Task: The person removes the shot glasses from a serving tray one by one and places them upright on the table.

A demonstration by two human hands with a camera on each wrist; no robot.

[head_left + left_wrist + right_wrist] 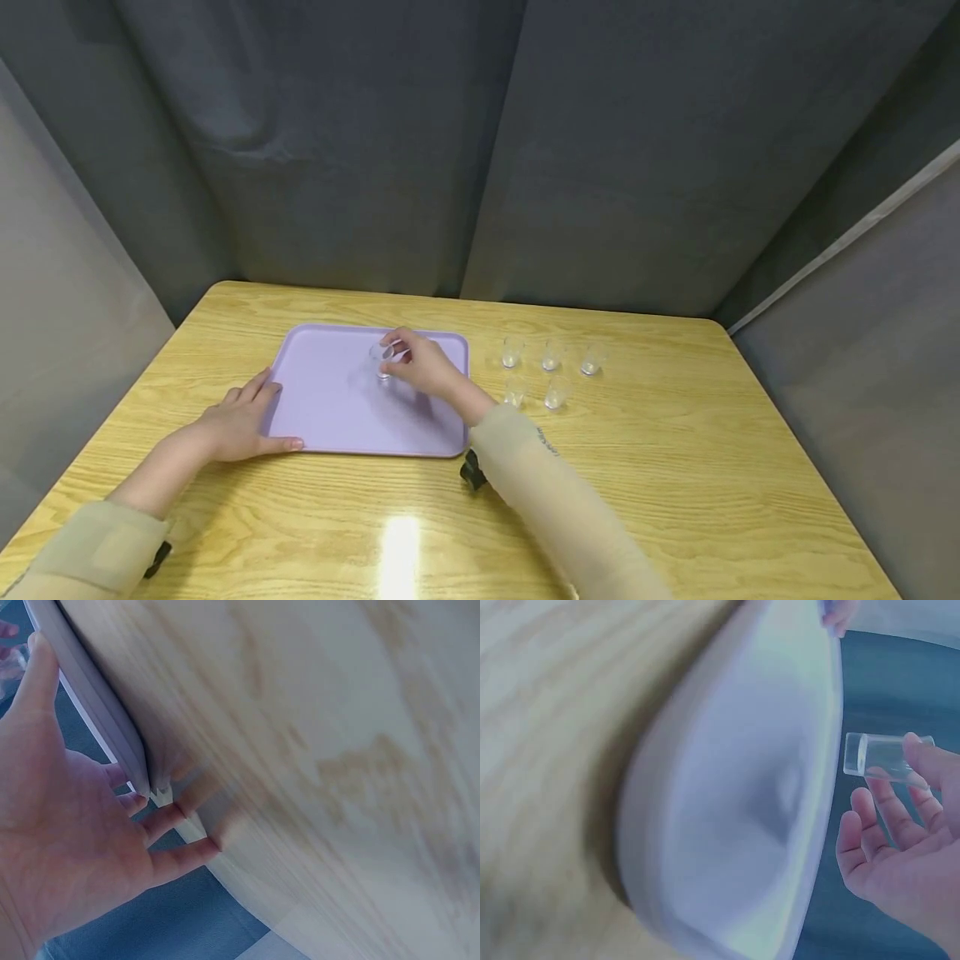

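A small clear shot glass is held near its rim between the thumb and fingers of my right hand. Its thick base points down toward the lilac tray; the right wrist view shows a gap between the two. My left hand lies at the tray's left end with fingers spread. Its thumb touches the near left corner, and in the left wrist view some fingertips reach the tabletop beside the rim.
Right of the tray, several more clear glasses stand in two rows on the wooden table. My right forearm passes close to the front row. Dark grey curtains hang behind the table, with lighter panels at both sides.
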